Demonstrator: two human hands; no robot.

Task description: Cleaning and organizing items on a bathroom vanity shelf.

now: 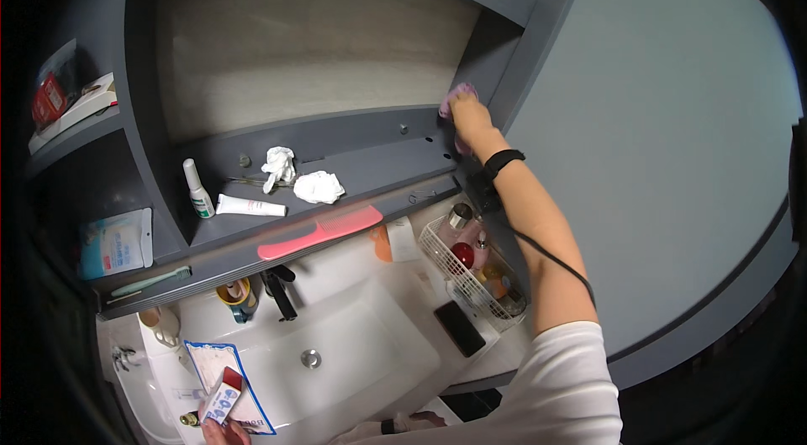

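My right hand [470,117] is closed on a pink cloth [459,92] at the right end of the grey shelf, against the side panel. My left hand [226,432], low in the picture, holds a small white and blue box [223,398] with a red end, over a blue-edged printed sheet [246,375]. On the shelf lie crumpled white tissues [318,187], a white tube [251,205] and an upright white bottle [199,190]. A pink comb [321,232] rests on the front ledge.
Below is a white sink [353,338] with a black faucet [278,294]. A white wire basket [470,281] of bottles and a black phone [459,328] stand right of it. A mug [236,299] is behind the sink. A black cable passes by my right arm.
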